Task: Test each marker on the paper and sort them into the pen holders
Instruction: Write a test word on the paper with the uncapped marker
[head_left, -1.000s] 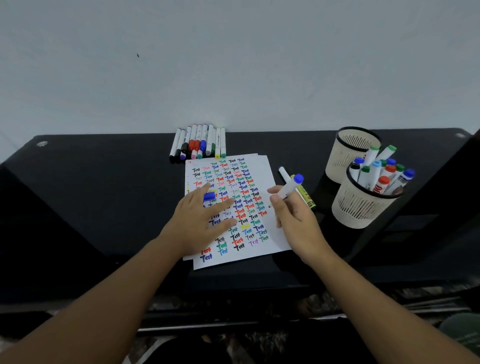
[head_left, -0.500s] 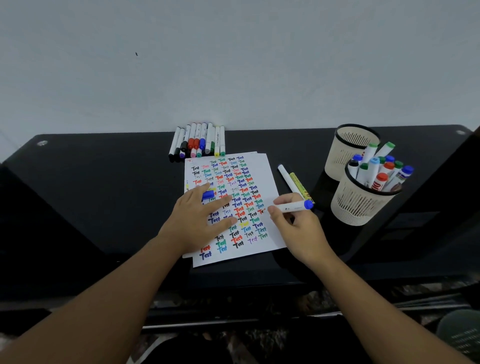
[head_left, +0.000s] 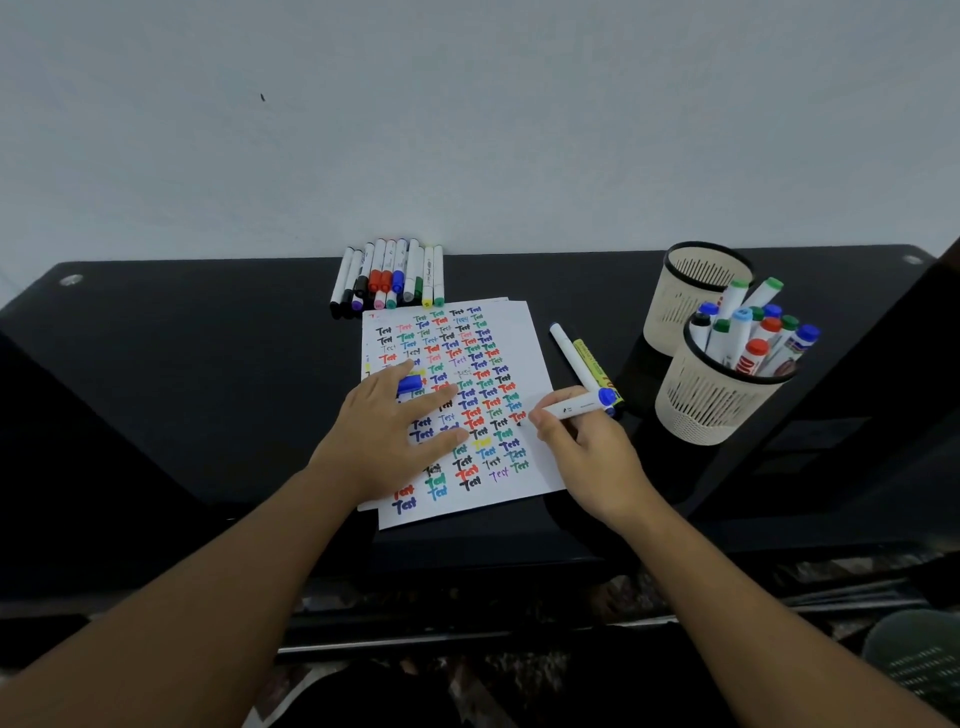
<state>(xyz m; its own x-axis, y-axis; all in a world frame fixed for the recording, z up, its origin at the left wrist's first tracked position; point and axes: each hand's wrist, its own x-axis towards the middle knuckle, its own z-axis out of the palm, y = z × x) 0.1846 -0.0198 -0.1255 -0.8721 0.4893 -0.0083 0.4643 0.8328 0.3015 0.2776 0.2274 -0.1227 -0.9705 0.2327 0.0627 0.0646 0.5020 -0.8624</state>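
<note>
A white paper (head_left: 524, 332) covered with coloured "Test" words lies on the black table (head_left: 182, 364). My left hand (head_left: 389, 431) presses flat on the paper, with a blue cap (head_left: 410, 384) showing between its fingers. My right hand (head_left: 587, 447) grips a white marker with a blue end (head_left: 582, 406), its tip touching the paper's right side. A row of several markers (head_left: 389, 275) lies beyond the paper. The near pen holder (head_left: 711, 400) holds several markers; the far holder (head_left: 685, 296) looks empty.
Two loose markers, one white (head_left: 566, 348) and one yellow-green (head_left: 589, 358), lie on the table between the paper and the holders. A wall rises behind the table. The table's front edge runs just under my forearms.
My right hand turned the marker from upright to nearly flat and lowered its tip onto the paper's right side. My left hand stayed pressed on the sheet.
</note>
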